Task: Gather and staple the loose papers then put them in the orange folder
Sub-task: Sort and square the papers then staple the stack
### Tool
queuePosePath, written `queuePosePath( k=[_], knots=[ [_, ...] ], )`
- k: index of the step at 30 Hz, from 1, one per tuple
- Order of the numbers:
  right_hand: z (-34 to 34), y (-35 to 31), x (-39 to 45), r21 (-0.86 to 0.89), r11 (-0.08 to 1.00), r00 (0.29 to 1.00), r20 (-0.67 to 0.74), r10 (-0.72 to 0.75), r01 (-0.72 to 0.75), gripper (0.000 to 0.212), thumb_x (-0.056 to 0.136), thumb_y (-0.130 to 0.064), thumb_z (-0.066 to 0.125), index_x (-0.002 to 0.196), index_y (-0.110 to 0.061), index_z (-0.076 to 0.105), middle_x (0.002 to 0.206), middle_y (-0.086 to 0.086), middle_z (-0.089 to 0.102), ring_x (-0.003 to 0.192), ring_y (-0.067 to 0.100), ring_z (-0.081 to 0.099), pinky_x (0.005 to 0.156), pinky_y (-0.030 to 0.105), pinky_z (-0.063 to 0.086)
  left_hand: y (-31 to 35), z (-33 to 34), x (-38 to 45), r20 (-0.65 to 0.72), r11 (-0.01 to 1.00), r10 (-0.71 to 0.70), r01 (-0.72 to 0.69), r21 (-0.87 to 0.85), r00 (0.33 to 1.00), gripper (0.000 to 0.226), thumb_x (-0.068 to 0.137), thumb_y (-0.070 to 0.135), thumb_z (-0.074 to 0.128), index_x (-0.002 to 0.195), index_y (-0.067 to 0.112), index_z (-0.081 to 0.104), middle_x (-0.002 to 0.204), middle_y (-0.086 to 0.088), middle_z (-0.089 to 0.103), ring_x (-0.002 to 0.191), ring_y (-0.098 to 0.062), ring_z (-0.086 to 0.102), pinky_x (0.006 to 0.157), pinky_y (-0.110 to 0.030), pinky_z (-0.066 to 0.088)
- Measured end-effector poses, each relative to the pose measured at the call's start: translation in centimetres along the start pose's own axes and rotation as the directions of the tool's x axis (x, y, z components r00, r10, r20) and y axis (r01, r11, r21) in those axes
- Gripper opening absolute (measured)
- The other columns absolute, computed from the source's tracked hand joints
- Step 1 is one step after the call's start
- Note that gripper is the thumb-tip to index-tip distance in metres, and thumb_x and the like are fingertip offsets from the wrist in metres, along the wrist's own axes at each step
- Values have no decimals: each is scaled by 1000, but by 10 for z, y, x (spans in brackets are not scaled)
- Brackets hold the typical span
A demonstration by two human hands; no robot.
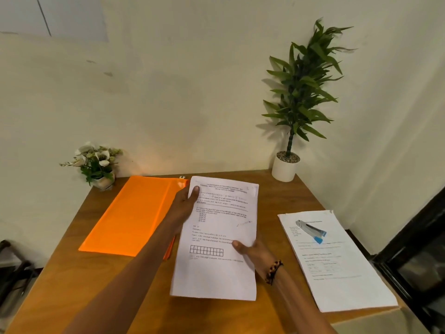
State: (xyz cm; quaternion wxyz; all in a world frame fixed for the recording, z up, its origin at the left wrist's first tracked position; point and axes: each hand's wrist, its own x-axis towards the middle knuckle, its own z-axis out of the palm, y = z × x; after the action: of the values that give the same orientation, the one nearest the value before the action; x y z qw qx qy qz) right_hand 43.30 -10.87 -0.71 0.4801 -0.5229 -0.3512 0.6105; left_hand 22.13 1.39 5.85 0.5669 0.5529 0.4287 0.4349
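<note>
Papers (216, 237) lengthwise away from person, both hands (185, 208) gripping.

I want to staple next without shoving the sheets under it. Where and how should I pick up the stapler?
Take the stapler across its narrow body near the middle, thumb on one long side and fingers on the other, coming straight down from above with the right hand. It lies flat and diagonal on the stack of papers at the right, blue end nearest you, so lifting it straight up should keep the sheets from sliding.

A wooden tabletop (72, 273) carries an orange folder (130, 218) left of the grip, a printed paper stack (337, 268) to its right, a white-flower pot (103, 182) and potted plant (285, 168) beyond.
</note>
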Motion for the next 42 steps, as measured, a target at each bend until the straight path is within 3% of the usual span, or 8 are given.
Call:
queuePosePath(
  k=[5,8,14,18,26,35,38,42],
  knots=[
    [-2,13,-2,-43,999,999,-52,7,-10,88,63,-31,93,138,-17,49,128,-3,67,121,19,62,103,49,50,-17,4,2,-63,998,-2,6,62,998,31,106,35,46,127,19,63,111,0,75,100,-22,73,74,-30,59],
    [-2,6,-5,-25,1000,1000,0,-14,14,66,72,-17,87,131,-16,57,127,1,69,118,23,65,101,48,52,-22,8,1,-119,996,-21,31,85,993,31,106,34,47,129,19,62,113,2,73,96,-12,71,72,-25,56],
    [-26,-17,7,83,990,976,-196,-94,112,44,85,-8,76,126,-11,61,122,10,71,108,32,70,93,57,54,-44,17,1,-31,958,-144,147,244,989,40,102,50,49,135,29,56,125,8,66,113,-19,64,98,-43,52],
    [-39,-22,14,-190,978,884,-438,-163,86,37,82,-19,81,113,-24,61,112,2,70,100,22,69,84,45,60,-50,33,-3,36,925,-182,159,344,983,35,103,48,49,131,30,55,119,8,64,104,-13,62,87,-34,47],
    [-55,-11,8,-521,852,840,-486,-239,-59,14,87,-11,74,97,-18,69,96,-5,69,91,11,65,71,21,47,-55,58,6,238,820,-118,-40,570,964,26,106,36,46,119,22,64,108,4,72,91,-11,71,82,-38,61],
    [-76,-44,14,-855,455,767,-461,-446,-249,5,93,-23,65,95,-23,68,99,2,71,95,22,65,79,34,55,-66,82,23,298,723,-126,-118,680,946,39,104,43,48,136,22,57,131,2,65,110,-19,65,84,-35,55],
    [-102,-58,20,-886,304,704,-462,-540,-349,25,92,-19,67,116,-16,64,118,9,66,113,28,57,89,38,51,-63,91,24,384,746,-136,-161,647,913,29,105,40,49,122,24,65,112,4,73,91,-12,70,73,-31,57],
    [-135,-66,26,-853,63,773,-499,-392,-519,59,87,-27,67,138,-13,43,140,15,49,130,34,43,101,44,42,-66,91,23,473,790,-173,-165,590,864,26,104,42,50,114,26,67,103,7,75,88,-12,73,82,-41,61]
  ],
)
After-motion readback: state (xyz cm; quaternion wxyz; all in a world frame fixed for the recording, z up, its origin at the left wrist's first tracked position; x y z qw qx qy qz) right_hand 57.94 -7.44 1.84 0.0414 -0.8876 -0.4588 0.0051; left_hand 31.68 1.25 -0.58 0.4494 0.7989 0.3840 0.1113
